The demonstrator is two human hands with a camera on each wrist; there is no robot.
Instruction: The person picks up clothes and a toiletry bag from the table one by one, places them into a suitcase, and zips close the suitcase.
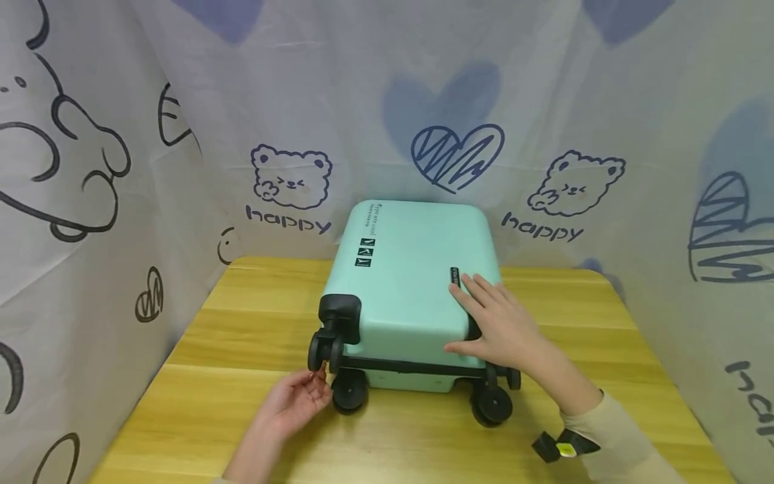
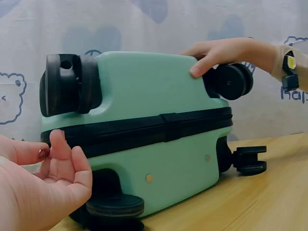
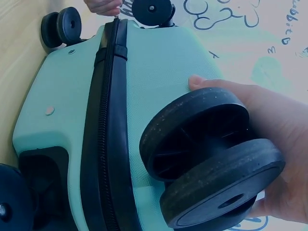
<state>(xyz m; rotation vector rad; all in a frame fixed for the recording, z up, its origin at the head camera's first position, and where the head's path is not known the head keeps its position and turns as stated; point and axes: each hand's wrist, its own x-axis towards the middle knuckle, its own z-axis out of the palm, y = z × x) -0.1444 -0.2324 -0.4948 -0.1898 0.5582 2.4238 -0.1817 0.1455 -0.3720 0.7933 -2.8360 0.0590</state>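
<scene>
A mint-green hard-shell suitcase (image 1: 411, 269) lies flat, its wheeled end toward me. My left hand (image 1: 295, 405) is at the near left corner, beside the wheels, and pinches a small reddish zipper pull (image 2: 44, 153) between thumb and finger. The black zipper band (image 3: 105, 130) runs across the wheeled end; its teeth look closed along the part that shows. On the near right corner of the upper shell rests my right hand (image 1: 504, 329), fingers spread and straight, thumb pressed on the end face. A black double wheel (image 3: 211, 159) stands close beside that thumb.
The suitcase sits on a yellow wood-grain table (image 1: 242, 309). White cloth (image 1: 363, 101) with bear and heart drawings hangs behind and along both sides, close to the suitcase's far end. Black wheels (image 1: 349, 390) stick out at the near corners.
</scene>
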